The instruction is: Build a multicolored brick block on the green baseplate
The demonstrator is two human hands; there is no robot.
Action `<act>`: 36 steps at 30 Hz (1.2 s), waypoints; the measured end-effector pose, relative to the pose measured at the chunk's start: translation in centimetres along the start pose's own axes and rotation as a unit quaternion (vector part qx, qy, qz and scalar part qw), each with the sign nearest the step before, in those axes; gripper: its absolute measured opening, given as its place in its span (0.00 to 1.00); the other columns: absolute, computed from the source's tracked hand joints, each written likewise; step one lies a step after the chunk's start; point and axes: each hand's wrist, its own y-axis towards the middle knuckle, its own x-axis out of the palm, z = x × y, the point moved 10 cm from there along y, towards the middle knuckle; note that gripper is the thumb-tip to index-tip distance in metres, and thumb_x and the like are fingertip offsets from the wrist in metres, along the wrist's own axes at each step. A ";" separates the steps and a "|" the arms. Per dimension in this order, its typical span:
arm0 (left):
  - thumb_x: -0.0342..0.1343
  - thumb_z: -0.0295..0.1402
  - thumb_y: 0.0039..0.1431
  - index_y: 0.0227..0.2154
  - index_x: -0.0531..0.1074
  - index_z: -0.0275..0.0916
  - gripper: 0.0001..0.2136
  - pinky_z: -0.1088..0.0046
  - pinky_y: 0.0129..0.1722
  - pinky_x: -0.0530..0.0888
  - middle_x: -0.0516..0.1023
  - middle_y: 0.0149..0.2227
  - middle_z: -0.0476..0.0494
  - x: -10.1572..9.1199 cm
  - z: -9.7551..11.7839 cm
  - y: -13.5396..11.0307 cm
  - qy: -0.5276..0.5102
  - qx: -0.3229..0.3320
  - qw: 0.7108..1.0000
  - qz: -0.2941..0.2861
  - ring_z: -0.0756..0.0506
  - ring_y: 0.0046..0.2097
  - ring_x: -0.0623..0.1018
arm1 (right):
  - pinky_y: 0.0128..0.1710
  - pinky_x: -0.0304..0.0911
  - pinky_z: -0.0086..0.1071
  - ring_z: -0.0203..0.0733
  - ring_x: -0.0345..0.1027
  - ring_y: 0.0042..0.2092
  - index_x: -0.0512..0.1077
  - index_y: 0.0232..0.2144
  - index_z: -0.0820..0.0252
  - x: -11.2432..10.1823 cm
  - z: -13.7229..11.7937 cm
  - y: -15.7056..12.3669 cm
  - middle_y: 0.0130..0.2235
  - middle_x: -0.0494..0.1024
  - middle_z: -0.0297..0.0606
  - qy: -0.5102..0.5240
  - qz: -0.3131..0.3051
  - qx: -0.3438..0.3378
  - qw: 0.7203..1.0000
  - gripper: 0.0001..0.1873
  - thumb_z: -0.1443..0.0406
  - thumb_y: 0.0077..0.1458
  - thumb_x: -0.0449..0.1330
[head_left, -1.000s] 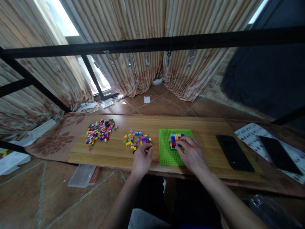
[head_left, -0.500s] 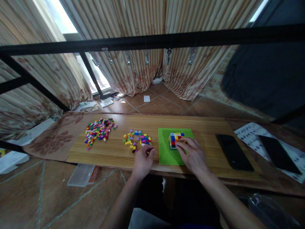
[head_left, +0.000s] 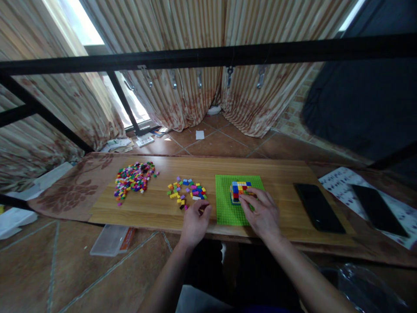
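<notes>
Brick stack (head_left: 239,189) stands upright on green baseplate (head_left: 226,211), right hand (head_left: 263,214) seemingly grasping it; left hand (head_left: 194,221) grip unclear.

Tiled room, curtained window, low wooden counter.
Striped beige curtains (head_left: 195,65) hang to the floor, and daylight comes through the window (head_left: 84,26) at upper left. The floor (head_left: 221,145) is reddish-brown tile, with papers (head_left: 119,144) lying near the foot of the curtains. A black metal frame (head_left: 208,54) crosses the view in front. The counter (head_left: 280,171) lies over a brown floral cloth (head_left: 65,191), and a clear plastic box (head_left: 106,240) sits on the floor below it. A dark drape (head_left: 365,95) fills the right side.
</notes>
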 end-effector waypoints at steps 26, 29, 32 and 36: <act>0.55 0.38 0.51 0.36 0.75 0.35 0.14 0.78 0.23 0.65 0.74 0.25 0.48 0.5 -2.0 -1.7 -0.182 -0.105 0.978 -0.010 0.52 0.25 0.69 | 0.48 0.67 0.42 0.45 0.70 0.45 0.75 0.42 0.52 -1.5 -3.8 -2.9 0.42 0.77 0.40 0.153 -0.008 0.070 0.986 0.11 0.65 0.59 0.55; 0.57 0.38 0.50 0.36 0.75 0.34 0.14 0.79 0.22 0.65 0.72 0.24 0.49 1.1 -1.8 -2.5 -0.209 -0.115 0.971 -0.033 0.54 0.23 0.67 | 0.44 0.69 0.40 0.44 0.71 0.44 0.74 0.44 0.54 0.9 -4.8 -4.0 0.42 0.77 0.41 0.224 -0.070 0.124 0.964 0.12 0.64 0.59 0.55; 0.58 0.36 0.49 0.37 0.74 0.34 0.13 0.79 0.23 0.66 0.74 0.26 0.48 1.4 -1.1 -3.2 -0.233 -0.106 0.965 -0.051 0.54 0.24 0.68 | 0.40 0.70 0.37 0.42 0.72 0.40 0.72 0.46 0.56 3.3 -5.2 -4.6 0.42 0.77 0.41 0.289 -0.116 0.169 0.935 0.15 0.63 0.57 0.55; 0.59 0.36 0.49 0.37 0.73 0.34 0.13 0.79 0.24 0.67 0.75 0.30 0.46 1.4 -0.5 -3.7 -0.262 -0.095 0.959 -0.060 0.54 0.26 0.70 | 0.41 0.69 0.35 0.40 0.71 0.40 0.72 0.46 0.55 4.6 -6.1 -4.6 0.43 0.76 0.40 0.345 -0.147 0.176 0.910 0.14 0.64 0.57 0.55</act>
